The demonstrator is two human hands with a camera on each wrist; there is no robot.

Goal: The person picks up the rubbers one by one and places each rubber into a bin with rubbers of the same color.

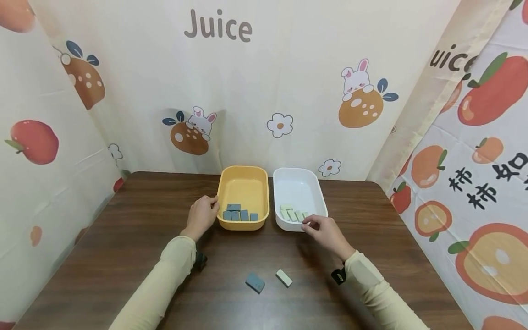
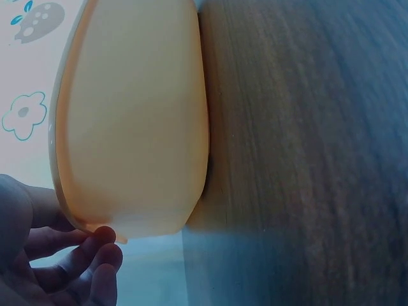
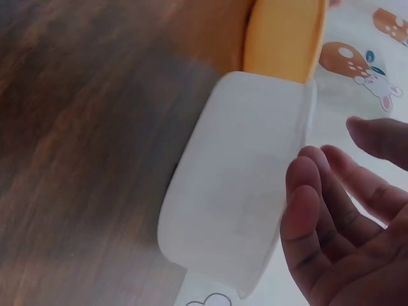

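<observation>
My left hand pinches the rim of a yellow plastic tray at its left side; the left wrist view shows the fingertips on the rim of the yellow tray. Several blue-grey blocks lie in its near end. Beside it stands a white tray with several pale green blocks near its front. My right hand is over that tray's near right corner. In the right wrist view the right hand's thumb stands apart from its fingers, which overlap the white tray's rim.
Nearer me on the brown wooden table lie one blue-grey block and one pale green block. A printed cloth hangs right behind the trays, and more cloth flanks the table on both sides.
</observation>
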